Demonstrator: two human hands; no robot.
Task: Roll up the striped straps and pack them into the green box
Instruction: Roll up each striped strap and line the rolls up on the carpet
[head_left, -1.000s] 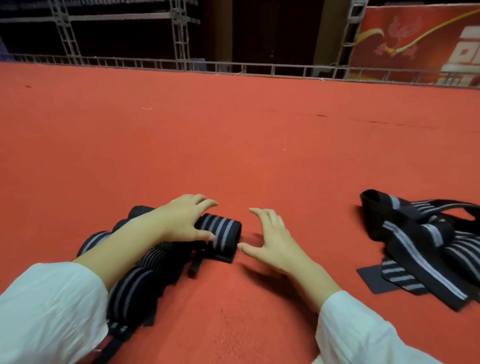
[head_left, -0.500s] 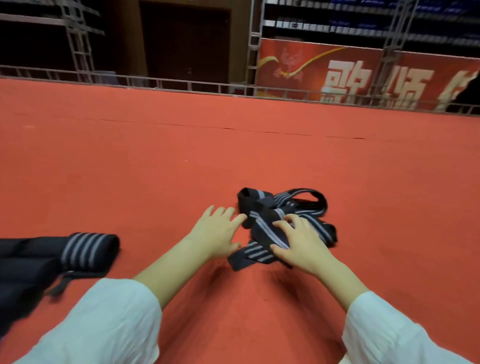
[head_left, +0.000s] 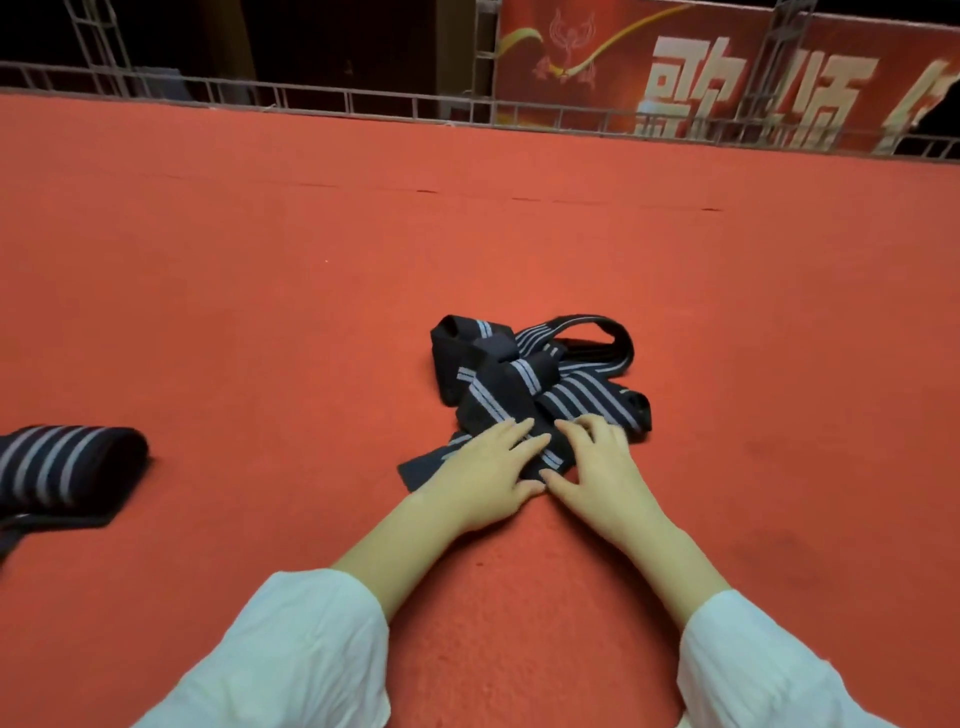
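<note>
Pressing with straight fingers, your left grip (head_left: 483, 478) and right grip (head_left: 597, 467) rest on the tangled black, grey-striped fabric straps (head_left: 571, 400).

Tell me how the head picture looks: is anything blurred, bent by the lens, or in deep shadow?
In the head view the loose straps are fairly sharp; the rolled strap at the left edge is soft; the banner lettering is smeared; the railing bows slightly from the wide lens; the carpet is evenly lit, without glare.
</note>
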